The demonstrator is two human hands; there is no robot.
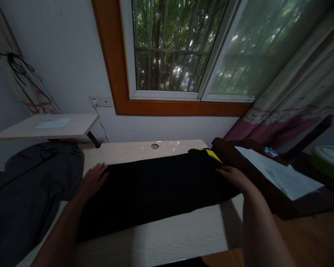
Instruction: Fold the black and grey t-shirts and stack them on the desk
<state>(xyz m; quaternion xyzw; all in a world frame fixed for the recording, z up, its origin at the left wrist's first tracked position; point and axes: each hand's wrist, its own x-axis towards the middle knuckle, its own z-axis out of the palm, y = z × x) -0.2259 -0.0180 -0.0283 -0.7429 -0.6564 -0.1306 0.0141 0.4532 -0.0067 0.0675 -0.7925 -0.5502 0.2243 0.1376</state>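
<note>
A long piece of black cloth (156, 185), which looks like a folded garment, is spread across the pale wooden desk (180, 230). Bright yellow (213, 155) shows at its far right corner. My left hand (94, 181) rests at the cloth's left end, fingers stretched out and slightly apart. At the right end, near the yellow part, my right hand (232, 177) lies on the cloth with its visible fingers extended; some of them are hard to make out. Folds inside the cloth are lost in the dark.
Dark grey fabric (36, 185) is heaped at the left, below a raised shelf (19, 128) with a paper (52, 123). A cable runs from a wall socket (96, 101). White sheets (278, 172) lie on a dark brown surface at right. A window and curtain are behind.
</note>
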